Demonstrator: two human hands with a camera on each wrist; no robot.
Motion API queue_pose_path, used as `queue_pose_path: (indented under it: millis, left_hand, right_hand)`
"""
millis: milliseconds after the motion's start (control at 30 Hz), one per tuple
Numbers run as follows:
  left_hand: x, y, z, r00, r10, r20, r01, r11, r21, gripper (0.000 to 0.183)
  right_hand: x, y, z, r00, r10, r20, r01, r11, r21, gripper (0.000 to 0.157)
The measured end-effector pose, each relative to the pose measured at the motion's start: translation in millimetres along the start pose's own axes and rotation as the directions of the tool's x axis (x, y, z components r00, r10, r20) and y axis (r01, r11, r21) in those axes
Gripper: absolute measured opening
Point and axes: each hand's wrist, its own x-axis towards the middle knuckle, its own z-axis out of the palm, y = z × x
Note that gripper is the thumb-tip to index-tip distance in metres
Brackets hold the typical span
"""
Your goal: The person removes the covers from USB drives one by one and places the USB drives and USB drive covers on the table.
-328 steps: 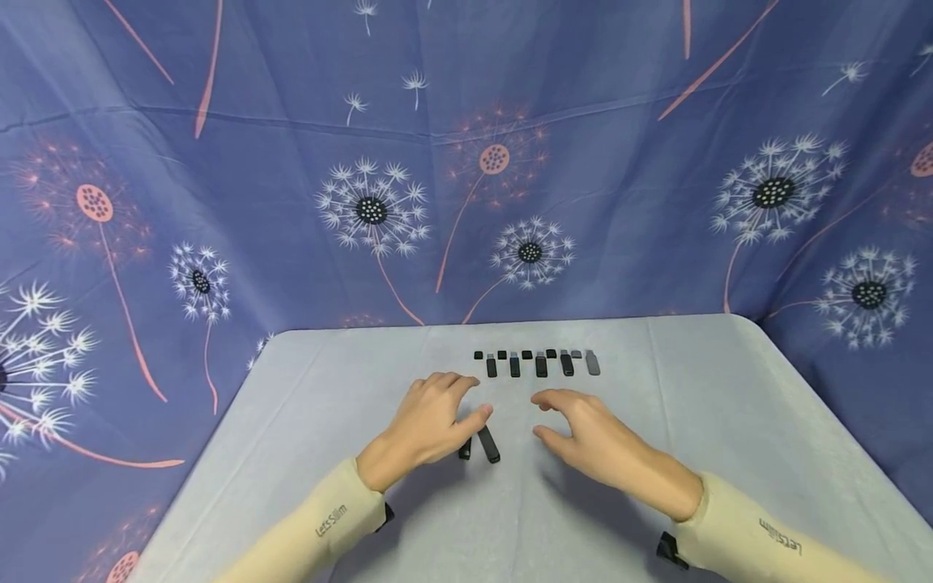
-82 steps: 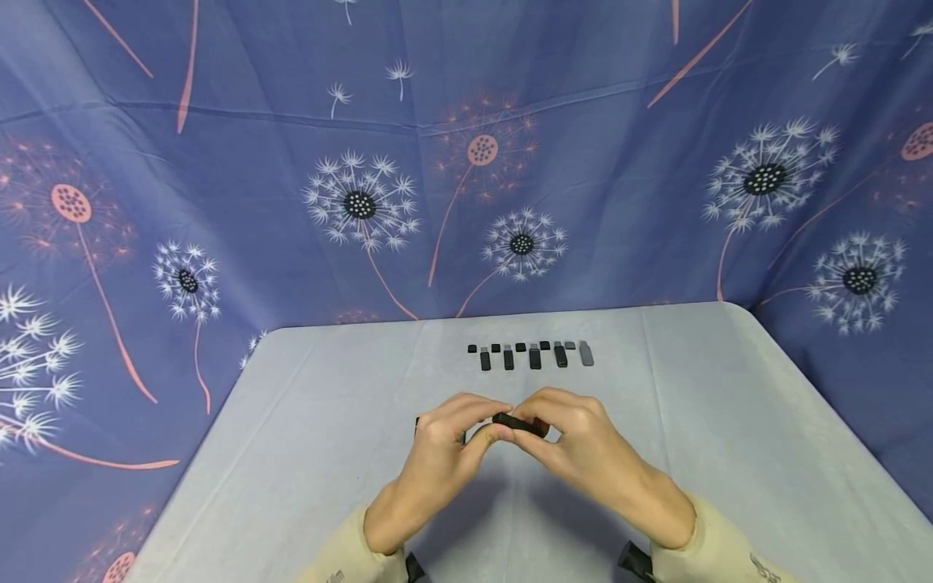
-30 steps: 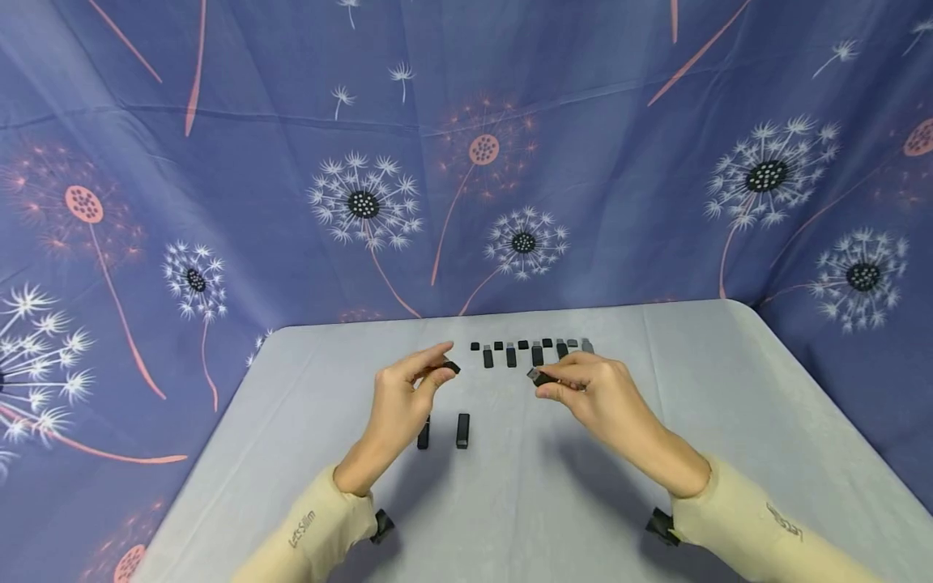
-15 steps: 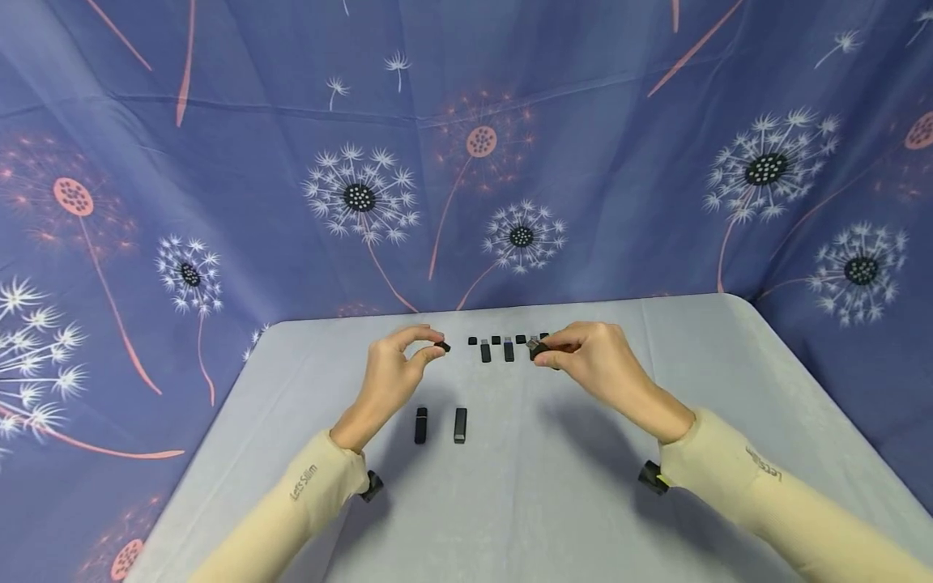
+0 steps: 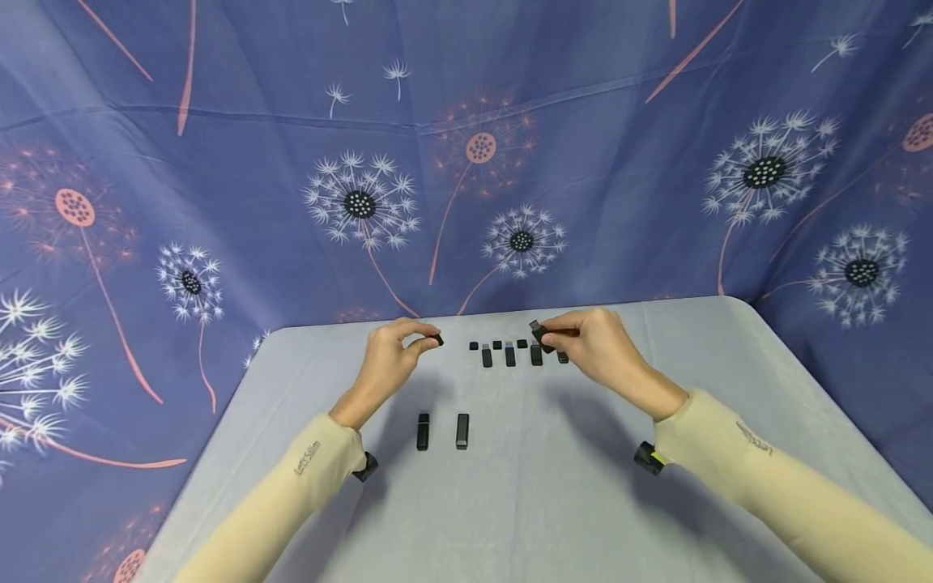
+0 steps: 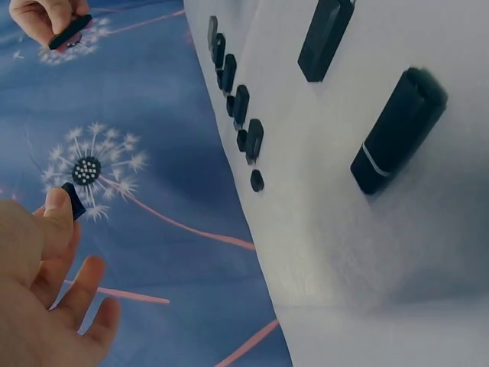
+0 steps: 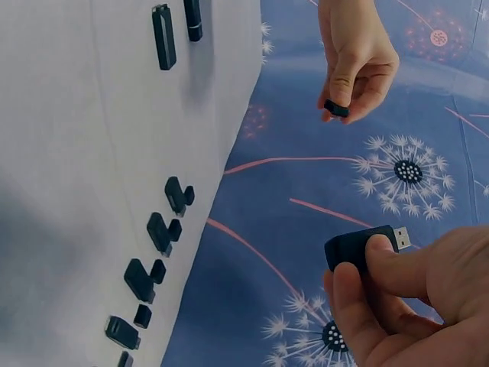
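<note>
My left hand [image 5: 388,360] pinches a small black cap [image 6: 74,201] between thumb and index finger, its other fingers loosely bent in the left wrist view. Level with it on the right, my right hand [image 5: 603,350] grips a black USB flash drive [image 7: 355,247] by its body, the bare metal plug [image 7: 402,238] sticking out. Both hands are raised over the far part of the table. Below them stands a row of uncapped flash drives [image 5: 487,356], with small caps [image 5: 474,346] just behind. My right hand hides the row's right end in the head view.
Two closed flash drives, one with a silver band [image 5: 423,433] and one plain [image 5: 462,431], lie nearer me on the pale table [image 5: 583,518]. A blue dandelion-print cloth [image 5: 437,235] rises right behind the table's far edge.
Both hands were empty at first, then met on one flash drive. They have since parted, cap in the left and drive in the right, and moved forward; the right hand has tilted its plug upward.
</note>
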Motion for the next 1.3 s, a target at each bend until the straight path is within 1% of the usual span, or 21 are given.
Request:
queue_pose_path:
  millis: [133, 233, 333, 433, 533, 700, 900, 1067, 1200, 1300]
  left_hand:
    - [9.0, -5.3, 0.8, 1.000, 0.027, 0.006, -0.027, 1.000, 0.009, 0.012]
    - [17.3, -8.9, 1.5, 0.999, 0.031, 0.017, -0.031, 0.999, 0.013, 0.013]
    - [24.9, -11.8, 2.5, 0.999, 0.009, 0.034, -0.010, 1.000, 0.024, 0.016]
    - [30.7, -13.6, 4.3, 0.998, -0.027, 0.056, 0.025, 0.999, 0.026, 0.016]
    - [34.8, -16.2, 7.1, 0.995, -0.057, 0.078, 0.055, 0.998, 0.024, 0.013]
    - [40.5, -23.5, 13.9, 0.988, -0.104, 0.114, 0.100, 0.994, 0.038, 0.014]
    - [49.6, -32.9, 20.1, 0.979, -0.128, 0.162, 0.115, 0.990, 0.084, 0.014]
    - [55.2, -41.4, 21.9, 0.973, -0.146, 0.181, 0.131, 0.987, 0.095, 0.014]
    - [58.3, -45.7, 22.8, 0.968, -0.166, 0.189, 0.152, 0.985, 0.086, 0.011]
    - [61.0, -49.5, 23.5, 0.964, -0.174, 0.200, 0.159, 0.983, 0.090, 0.011]
  right_hand:
    - [11.1, -2.8, 1.0, 0.997, 0.063, 0.045, -0.063, 0.998, 0.005, 0.026]
    - [20.8, -4.3, 4.6, 0.992, 0.099, 0.072, -0.102, 0.994, 0.031, 0.028]
    - [30.4, -4.9, 9.7, 0.987, 0.132, 0.088, -0.138, 0.989, 0.061, 0.030]
    - [38.8, -4.9, 16.0, 0.982, 0.155, 0.107, -0.164, 0.983, 0.083, 0.030]
    - [46.2, -4.4, 24.1, 0.977, 0.178, 0.118, -0.189, 0.978, 0.087, 0.029]
    - [57.6, -3.8, 37.1, 0.970, 0.200, 0.140, -0.214, 0.972, 0.096, 0.028]
    - [71.3, -1.1, 53.0, 0.963, 0.224, 0.152, -0.241, 0.965, 0.106, 0.026]
    - [82.8, -3.7, 65.3, 0.960, 0.238, 0.150, -0.258, 0.957, 0.129, 0.024]
    - [90.3, -8.6, 73.5, 0.948, 0.270, 0.166, -0.296, 0.942, 0.161, 0.024]
    - [95.6, -10.4, 80.2, 0.936, 0.304, 0.177, -0.334, 0.926, 0.174, 0.024]
